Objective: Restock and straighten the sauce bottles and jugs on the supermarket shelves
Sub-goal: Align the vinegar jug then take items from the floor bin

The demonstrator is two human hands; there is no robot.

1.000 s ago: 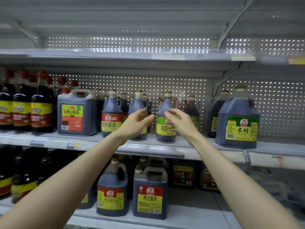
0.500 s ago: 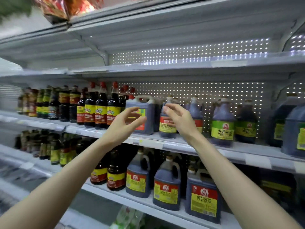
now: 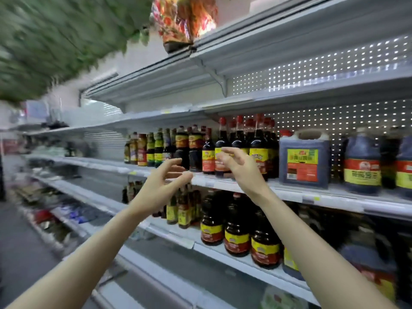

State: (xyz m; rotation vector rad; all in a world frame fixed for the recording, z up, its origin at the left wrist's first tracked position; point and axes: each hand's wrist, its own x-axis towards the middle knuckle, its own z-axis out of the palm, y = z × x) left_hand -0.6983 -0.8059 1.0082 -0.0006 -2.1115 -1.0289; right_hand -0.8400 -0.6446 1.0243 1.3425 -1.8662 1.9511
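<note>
Bright shelves, blurred edges.
Light glinted through the perforated back panel (image 3: 334, 70); foliage (image 3: 44, 41) at upper left smeared.

High above the fingers (image 3: 176, 162), to their left: blurred green foliage (image 3: 55, 41). Straight above them, colourful shiny packets (image 3: 185, 18) side by side. Far left of them, blurred goods (image 3: 51, 150). Below and left, grey floor (image 3: 17, 241).

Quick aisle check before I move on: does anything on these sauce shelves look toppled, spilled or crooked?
Nothing stands out. The red-capped bottles and the square jug stand upright on the middle shelf, and no spill shows. The left hand and right hand hold nothing. Far left is too blurred.
</note>
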